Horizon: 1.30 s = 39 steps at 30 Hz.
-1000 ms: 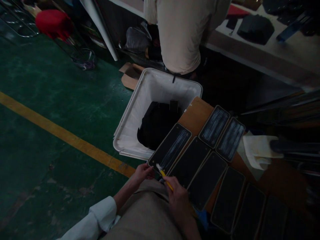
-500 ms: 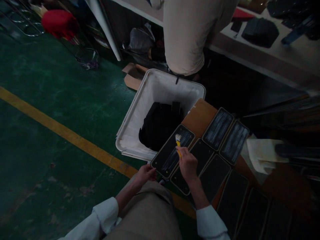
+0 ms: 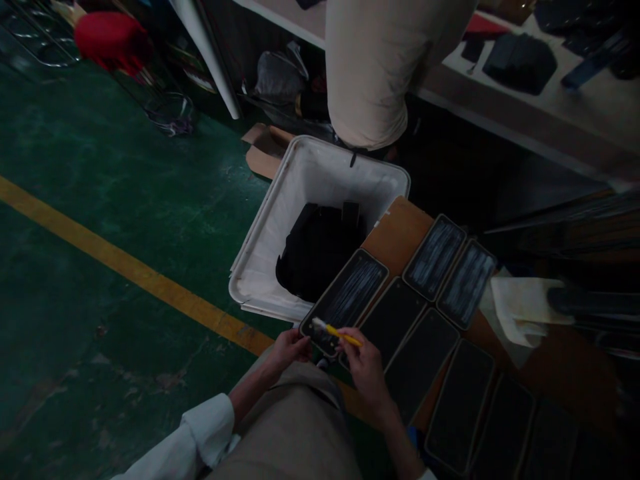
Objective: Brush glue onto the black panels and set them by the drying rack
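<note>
A small paintbrush [image 3: 345, 335] with a yellow handle is gripped in my right hand [image 3: 367, 367]. Its pale bristles lie over the near end of a dark rounded rectangular panel [image 3: 345, 300], whose upper part carries whitish wet-looking streaks. At that panel's near-left corner, my left hand [image 3: 289, 350] pinches the edge between thumb and fingers. Beside it on the brown board lie a plain dark panel [image 3: 395, 313] and several more like it. Two other panels, one of them this streaked panel [image 3: 434, 257], sit farther back.
A white bin [image 3: 260, 267] holding dark material [image 3: 320, 250] stands just left of the brown board [image 3: 397, 230]. A person in beige trousers [image 3: 373, 73] stands beyond it at a bench. To the right are a pale pad [image 3: 525, 303] and a red-topped stool [image 3: 115, 40] is far left.
My right hand has brought the brush down and left, from the panel's upper part to its near end. White streaks now cover more of that panel. My left hand stays at the corner.
</note>
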Each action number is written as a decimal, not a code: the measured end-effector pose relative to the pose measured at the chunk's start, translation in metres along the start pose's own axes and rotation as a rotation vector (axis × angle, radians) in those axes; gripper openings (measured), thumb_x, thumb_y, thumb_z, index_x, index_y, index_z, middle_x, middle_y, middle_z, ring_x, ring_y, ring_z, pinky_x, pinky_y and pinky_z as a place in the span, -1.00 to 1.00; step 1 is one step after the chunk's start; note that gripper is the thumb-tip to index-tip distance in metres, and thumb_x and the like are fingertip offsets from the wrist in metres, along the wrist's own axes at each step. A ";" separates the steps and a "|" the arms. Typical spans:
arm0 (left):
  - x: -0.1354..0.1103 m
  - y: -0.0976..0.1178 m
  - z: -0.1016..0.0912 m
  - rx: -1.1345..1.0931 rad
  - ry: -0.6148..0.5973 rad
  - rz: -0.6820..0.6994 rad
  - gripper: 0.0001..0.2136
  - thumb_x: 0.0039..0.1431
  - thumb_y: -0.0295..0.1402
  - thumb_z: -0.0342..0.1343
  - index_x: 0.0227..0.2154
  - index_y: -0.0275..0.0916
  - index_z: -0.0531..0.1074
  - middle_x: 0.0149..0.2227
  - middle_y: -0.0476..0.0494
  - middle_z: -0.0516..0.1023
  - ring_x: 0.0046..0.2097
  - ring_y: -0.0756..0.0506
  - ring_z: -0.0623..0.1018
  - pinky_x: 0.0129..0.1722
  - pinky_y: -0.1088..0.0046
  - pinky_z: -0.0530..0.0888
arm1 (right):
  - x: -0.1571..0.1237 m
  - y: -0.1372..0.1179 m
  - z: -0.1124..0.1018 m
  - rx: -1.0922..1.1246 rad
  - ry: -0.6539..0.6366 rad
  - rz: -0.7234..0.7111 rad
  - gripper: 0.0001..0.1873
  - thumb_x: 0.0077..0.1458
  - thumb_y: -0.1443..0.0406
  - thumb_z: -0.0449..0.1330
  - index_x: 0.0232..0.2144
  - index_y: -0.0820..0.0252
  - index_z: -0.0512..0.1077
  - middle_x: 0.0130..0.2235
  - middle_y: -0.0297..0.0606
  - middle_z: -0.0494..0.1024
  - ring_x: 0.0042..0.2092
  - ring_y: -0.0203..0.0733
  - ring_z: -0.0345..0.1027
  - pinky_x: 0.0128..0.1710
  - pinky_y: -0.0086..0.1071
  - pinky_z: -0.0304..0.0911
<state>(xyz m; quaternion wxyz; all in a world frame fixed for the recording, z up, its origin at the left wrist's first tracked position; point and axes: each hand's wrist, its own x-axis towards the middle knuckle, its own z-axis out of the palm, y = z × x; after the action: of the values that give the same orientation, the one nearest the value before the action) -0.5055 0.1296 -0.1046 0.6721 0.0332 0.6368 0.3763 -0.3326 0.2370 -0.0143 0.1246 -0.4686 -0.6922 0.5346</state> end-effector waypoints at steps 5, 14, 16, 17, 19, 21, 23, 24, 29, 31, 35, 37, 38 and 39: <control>0.005 -0.009 -0.003 0.011 0.007 0.018 -0.48 -0.18 0.11 0.31 -0.42 -0.28 0.40 -0.53 -0.07 0.55 -0.49 -0.09 0.58 -0.49 0.41 0.50 | 0.055 0.017 -0.038 -0.104 0.252 -0.117 -0.75 0.32 0.20 0.01 -0.10 0.12 0.43 -0.16 -0.24 0.57 -0.26 -0.23 0.53 -0.19 -0.35 0.43; 0.007 -0.011 -0.003 0.022 -0.001 0.055 -0.46 -0.16 0.15 0.27 -0.43 -0.29 0.39 -0.56 -0.07 0.53 -0.53 -0.07 0.54 -0.53 0.44 0.46 | 0.099 -0.002 -0.050 -0.754 0.287 -0.332 -0.72 0.33 0.35 0.01 0.00 0.12 0.42 -0.10 -0.21 0.56 -0.20 -0.21 0.46 -0.22 -0.38 0.26; 0.007 -0.012 -0.003 0.021 0.001 0.066 -0.46 -0.16 0.16 0.26 -0.44 -0.29 0.39 -0.58 -0.07 0.53 -0.55 -0.06 0.53 -0.56 0.46 0.43 | 0.082 0.000 -0.035 -0.813 0.182 -0.338 -0.71 0.31 0.40 0.02 0.01 0.12 0.41 -0.11 -0.23 0.57 -0.22 -0.21 0.44 -0.24 -0.37 0.22; 0.007 -0.012 -0.003 0.013 0.004 0.064 -0.46 -0.17 0.16 0.27 -0.44 -0.28 0.39 -0.58 -0.06 0.52 -0.55 -0.06 0.53 -0.57 0.47 0.42 | 0.070 0.002 -0.026 -0.819 0.134 -0.345 -0.71 0.30 0.41 0.03 0.01 0.12 0.41 -0.13 -0.23 0.57 -0.23 -0.21 0.43 -0.24 -0.36 0.20; 0.008 -0.013 -0.002 -0.007 0.016 0.048 -0.46 -0.19 0.15 0.29 -0.44 -0.28 0.39 -0.58 -0.05 0.53 -0.55 -0.08 0.54 -0.57 0.47 0.43 | 0.040 0.003 -0.009 -0.793 0.048 -0.355 -0.72 0.30 0.41 0.04 0.00 0.11 0.41 -0.17 -0.24 0.57 -0.25 -0.20 0.42 -0.25 -0.34 0.19; 0.008 -0.013 -0.001 -0.017 0.026 0.034 -0.47 -0.20 0.13 0.31 -0.44 -0.28 0.40 -0.57 -0.06 0.54 -0.53 -0.09 0.56 -0.55 0.46 0.45 | 0.010 0.002 0.006 -0.727 -0.037 -0.352 -0.73 0.30 0.40 0.05 -0.01 0.09 0.41 -0.20 -0.25 0.56 -0.26 -0.19 0.42 -0.28 -0.33 0.18; 0.007 -0.012 -0.001 -0.021 0.035 0.029 -0.48 -0.20 0.11 0.32 -0.44 -0.29 0.41 -0.56 -0.08 0.55 -0.52 -0.09 0.57 -0.52 0.45 0.47 | -0.015 -0.001 0.015 -0.609 -0.118 -0.330 -0.72 0.29 0.41 0.04 -0.02 0.07 0.41 -0.20 -0.27 0.56 -0.25 -0.19 0.43 -0.28 -0.34 0.21; 0.005 -0.011 -0.001 -0.023 0.037 0.025 -0.48 -0.20 0.11 0.33 -0.43 -0.29 0.41 -0.55 -0.09 0.56 -0.51 -0.08 0.57 -0.51 0.45 0.47 | -0.025 -0.003 0.016 -0.527 -0.140 -0.302 -0.72 0.30 0.41 0.03 -0.02 0.05 0.41 -0.18 -0.27 0.55 -0.23 -0.20 0.44 -0.26 -0.35 0.24; -0.006 -0.014 -0.002 -0.033 0.041 -0.021 -0.50 -0.15 0.07 0.33 -0.39 -0.30 0.43 -0.49 -0.08 0.58 -0.43 -0.07 0.60 -0.43 0.46 0.51 | -0.050 0.002 -0.010 -0.121 0.060 -0.124 -0.75 0.33 0.34 0.00 -0.03 0.05 0.39 -0.13 -0.29 0.53 -0.12 -0.25 0.46 -0.13 -0.41 0.35; -0.010 -0.020 0.001 -0.023 0.061 -0.048 -0.50 -0.13 0.10 0.31 -0.39 -0.28 0.42 -0.49 -0.06 0.57 -0.44 -0.05 0.59 -0.42 0.46 0.51 | -0.055 0.014 -0.035 -0.141 0.179 -0.118 -0.76 0.32 0.33 0.02 -0.03 0.04 0.39 -0.15 -0.29 0.52 -0.12 -0.26 0.47 -0.13 -0.42 0.36; -0.016 -0.035 0.025 0.062 -0.054 -0.139 -0.47 -0.24 0.12 0.35 -0.46 -0.28 0.42 -0.55 -0.04 0.55 -0.49 -0.04 0.56 -0.48 0.48 0.48 | -0.055 0.042 -0.094 -0.361 0.348 -0.105 -0.77 0.32 0.30 0.04 -0.02 0.05 0.40 -0.12 -0.28 0.53 -0.09 -0.23 0.47 -0.11 -0.40 0.35; -0.020 -0.039 0.045 0.103 -0.122 -0.163 -0.50 -0.24 0.08 0.37 -0.46 -0.28 0.43 -0.55 -0.05 0.55 -0.50 -0.05 0.56 -0.48 0.46 0.49 | -0.049 0.054 -0.121 -0.469 0.407 -0.116 -0.76 0.33 0.28 0.04 -0.01 0.07 0.40 -0.10 -0.26 0.53 -0.08 -0.21 0.47 -0.12 -0.38 0.35; -0.023 -0.040 0.055 0.109 -0.135 -0.168 -0.52 -0.22 0.06 0.37 -0.44 -0.28 0.45 -0.54 -0.05 0.56 -0.50 -0.06 0.56 -0.47 0.45 0.49 | -0.045 0.059 -0.132 -0.522 0.427 -0.128 -0.76 0.33 0.28 0.03 -0.01 0.08 0.40 -0.09 -0.25 0.53 -0.08 -0.20 0.47 -0.13 -0.38 0.35; -0.025 -0.040 0.066 0.104 -0.136 -0.165 -0.54 -0.18 0.04 0.37 -0.43 -0.28 0.46 -0.52 -0.06 0.57 -0.49 -0.07 0.57 -0.47 0.45 0.50 | -0.040 0.064 -0.141 -0.576 0.439 -0.141 -0.75 0.33 0.28 0.03 0.00 0.09 0.40 -0.09 -0.25 0.53 -0.09 -0.19 0.47 -0.16 -0.38 0.34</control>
<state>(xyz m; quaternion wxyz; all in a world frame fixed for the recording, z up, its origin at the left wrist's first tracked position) -0.4267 0.1155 -0.0927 0.7400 0.0409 0.6088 0.2829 -0.1833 0.2927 -0.0003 0.1699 -0.5392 -0.8016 0.1946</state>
